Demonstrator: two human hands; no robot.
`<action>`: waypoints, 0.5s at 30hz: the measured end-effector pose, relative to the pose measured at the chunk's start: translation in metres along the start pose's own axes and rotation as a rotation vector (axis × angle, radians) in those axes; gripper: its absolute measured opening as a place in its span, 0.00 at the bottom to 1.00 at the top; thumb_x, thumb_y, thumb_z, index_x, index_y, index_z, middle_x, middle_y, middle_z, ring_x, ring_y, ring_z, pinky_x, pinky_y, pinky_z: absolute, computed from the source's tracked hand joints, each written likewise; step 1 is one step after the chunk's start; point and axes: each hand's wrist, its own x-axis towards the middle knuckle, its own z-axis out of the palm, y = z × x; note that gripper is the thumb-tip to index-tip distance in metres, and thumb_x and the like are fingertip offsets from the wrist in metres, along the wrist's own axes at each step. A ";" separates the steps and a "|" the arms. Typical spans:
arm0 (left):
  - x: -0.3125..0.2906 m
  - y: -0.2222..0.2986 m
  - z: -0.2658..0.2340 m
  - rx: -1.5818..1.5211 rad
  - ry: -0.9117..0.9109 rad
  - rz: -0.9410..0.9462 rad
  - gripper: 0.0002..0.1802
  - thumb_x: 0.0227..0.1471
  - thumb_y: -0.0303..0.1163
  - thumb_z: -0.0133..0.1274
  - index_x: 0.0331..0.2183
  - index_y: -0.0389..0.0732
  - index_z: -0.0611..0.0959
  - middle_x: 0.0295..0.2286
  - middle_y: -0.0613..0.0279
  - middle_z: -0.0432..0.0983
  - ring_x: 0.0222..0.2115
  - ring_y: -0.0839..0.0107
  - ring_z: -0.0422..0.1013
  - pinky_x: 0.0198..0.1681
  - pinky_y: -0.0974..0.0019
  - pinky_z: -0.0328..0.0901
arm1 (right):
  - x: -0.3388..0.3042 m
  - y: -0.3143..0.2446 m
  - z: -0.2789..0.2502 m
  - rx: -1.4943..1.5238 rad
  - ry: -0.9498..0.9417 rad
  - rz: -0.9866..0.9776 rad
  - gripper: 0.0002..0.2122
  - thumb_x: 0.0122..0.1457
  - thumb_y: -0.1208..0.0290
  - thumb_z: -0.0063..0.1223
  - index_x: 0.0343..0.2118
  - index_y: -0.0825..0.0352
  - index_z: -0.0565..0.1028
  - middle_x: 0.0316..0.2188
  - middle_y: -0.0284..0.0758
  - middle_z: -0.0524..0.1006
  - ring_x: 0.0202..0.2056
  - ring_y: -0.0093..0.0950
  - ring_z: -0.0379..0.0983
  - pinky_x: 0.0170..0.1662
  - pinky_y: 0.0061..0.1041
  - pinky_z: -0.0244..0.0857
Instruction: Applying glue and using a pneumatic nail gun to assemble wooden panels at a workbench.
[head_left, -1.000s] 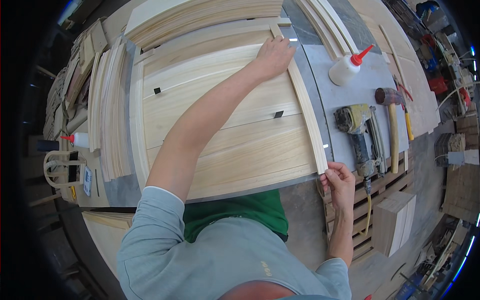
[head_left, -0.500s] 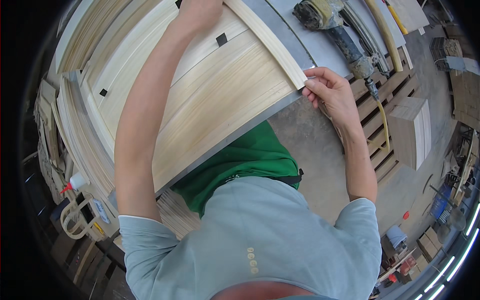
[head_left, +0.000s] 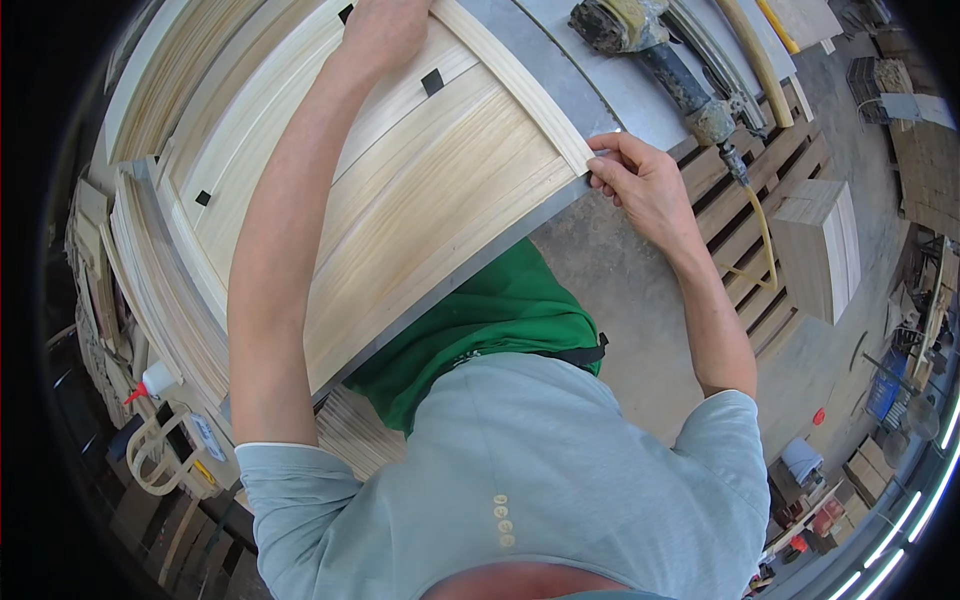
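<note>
Left hand (head_left: 388, 38) over the wood panel (head_left: 430, 170), grip unclear; right hand (head_left: 645, 190) pinches the near end of the strip (head_left: 522, 90) along the panel's right edge; nail gun (head_left: 676, 78) right of the panel, black squares (head_left: 432, 82) on the panel

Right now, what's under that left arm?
The wooden board shows on both sides of the left arm, so it likely continues underneath. Anything right beneath the arm is covered and can't be seen.
</note>
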 end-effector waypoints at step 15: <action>0.006 -0.005 0.022 0.121 -0.036 -0.063 0.18 0.48 0.25 0.42 0.43 0.42 0.75 0.44 0.53 0.71 0.45 0.54 0.68 0.45 0.54 0.66 | 0.084 -0.024 -0.073 -0.789 0.356 -0.260 0.30 0.47 0.64 0.58 0.52 0.72 0.63 0.40 0.52 0.72 0.46 0.46 0.68 0.48 0.38 0.61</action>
